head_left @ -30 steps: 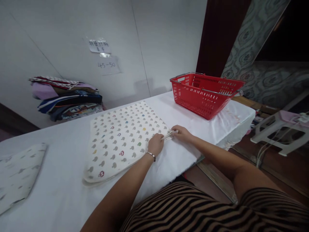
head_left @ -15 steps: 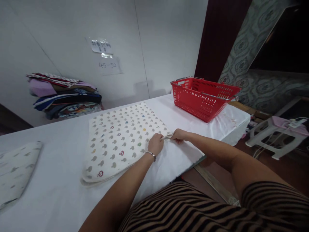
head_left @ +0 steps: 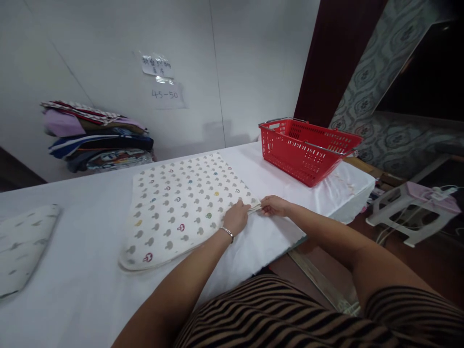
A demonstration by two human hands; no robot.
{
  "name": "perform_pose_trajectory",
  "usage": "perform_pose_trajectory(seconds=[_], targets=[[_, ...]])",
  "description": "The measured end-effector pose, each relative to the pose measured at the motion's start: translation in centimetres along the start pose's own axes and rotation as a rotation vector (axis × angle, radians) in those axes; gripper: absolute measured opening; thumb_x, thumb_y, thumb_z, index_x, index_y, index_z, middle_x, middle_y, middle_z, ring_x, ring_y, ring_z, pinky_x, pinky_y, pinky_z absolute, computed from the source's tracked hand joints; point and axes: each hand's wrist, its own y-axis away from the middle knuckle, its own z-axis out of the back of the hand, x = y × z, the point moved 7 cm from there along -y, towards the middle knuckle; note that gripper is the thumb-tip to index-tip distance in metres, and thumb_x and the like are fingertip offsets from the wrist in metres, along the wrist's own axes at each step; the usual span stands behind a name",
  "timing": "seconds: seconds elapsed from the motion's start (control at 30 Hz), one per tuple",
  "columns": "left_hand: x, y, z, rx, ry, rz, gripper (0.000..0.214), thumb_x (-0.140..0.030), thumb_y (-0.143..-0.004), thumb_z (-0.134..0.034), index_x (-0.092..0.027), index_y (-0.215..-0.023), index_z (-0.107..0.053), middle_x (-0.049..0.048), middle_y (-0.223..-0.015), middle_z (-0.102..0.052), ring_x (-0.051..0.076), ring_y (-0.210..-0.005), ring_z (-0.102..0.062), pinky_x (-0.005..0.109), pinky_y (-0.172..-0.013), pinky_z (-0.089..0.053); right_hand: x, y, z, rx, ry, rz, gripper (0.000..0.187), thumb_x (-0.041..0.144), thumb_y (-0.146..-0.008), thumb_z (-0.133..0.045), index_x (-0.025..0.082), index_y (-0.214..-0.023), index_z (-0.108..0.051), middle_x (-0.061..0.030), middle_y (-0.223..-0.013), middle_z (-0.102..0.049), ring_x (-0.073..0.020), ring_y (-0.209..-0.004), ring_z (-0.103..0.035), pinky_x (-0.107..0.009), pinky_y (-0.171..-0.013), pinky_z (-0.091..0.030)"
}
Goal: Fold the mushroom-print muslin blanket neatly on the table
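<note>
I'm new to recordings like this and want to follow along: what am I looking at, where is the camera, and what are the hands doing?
There is no machine here, just a person's two bare hands. The view comes from one camera worn on the head, looking forward and down, so the arms reach in from below. On the white-covered table lies a flat, layered patterned cloth. The right hand seems to pinch its near right corner; the left hand, with a bracelet at the wrist, rests on its edge close by, and I can't tell whether it grips too. A red basket stands at the far right, and a second printed cloth lies at the left.
</note>
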Motion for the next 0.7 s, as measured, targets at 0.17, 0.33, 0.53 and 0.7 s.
perform_pose_trajectory(seconds=[0.17, 0.33, 0.53, 0.7], targets=[[-0.3, -0.2, -0.3, 0.022, -0.046, -0.03, 0.043, -0.014, -0.084, -0.038, -0.028, -0.122, -0.053, 0.0066, -0.104, -0.052, 0.02, -0.093, -0.053, 0.029, -0.074, -0.042, -0.2, -0.2, 0.1, -0.004, -0.053, 0.03, 0.021, 0.006, -0.073, -0.054, 0.018, -0.087, -0.044, 0.0015, -0.057, -0.06, -0.0106, -0.047, -0.057, -0.018, -0.044, -0.046], [-0.3, -0.5, -0.8, 0.028, -0.082, -0.032, 0.047, -0.012, -0.084, -0.038, -0.03, -0.125, -0.052, 0.0077, -0.104, -0.053, 0.021, -0.091, -0.054, 0.031, -0.074, -0.042, -0.1, -0.3, -0.2, 0.032, -0.031, 0.081, 0.017, 0.016, -0.076, -0.054, 0.018, -0.091, -0.045, 0.0004, -0.061, -0.062, -0.0122, -0.047, -0.059, -0.019, -0.042, -0.045], [-0.2, -0.6, -1.3, 0.009, -0.095, -0.048, 0.045, -0.011, -0.084, -0.038, -0.029, -0.122, -0.055, 0.0078, -0.102, -0.053, 0.022, -0.09, -0.054, 0.032, -0.073, -0.042, 0.0, -0.6, -0.2, -0.068, 0.058, 0.106, 0.014, 0.026, -0.081, -0.052, 0.019, -0.092, -0.045, 0.0026, -0.058, -0.059, -0.011, -0.042, -0.056, -0.016, -0.036, -0.036], [-0.5, -0.6, -1.3, -0.025, -0.13, -0.073, 0.037, -0.014, -0.087, -0.038, -0.025, -0.117, -0.055, 0.007, -0.099, -0.054, 0.021, -0.087, -0.054, 0.031, -0.072, -0.042, 0.4, -0.8, 0.5, -0.201, 0.233, 0.127, 0.025, 0.013, -0.078, -0.05, 0.02, -0.101, -0.045, 0.0063, -0.049, -0.055, -0.0084, -0.037, -0.048, -0.014, -0.035, -0.03]])
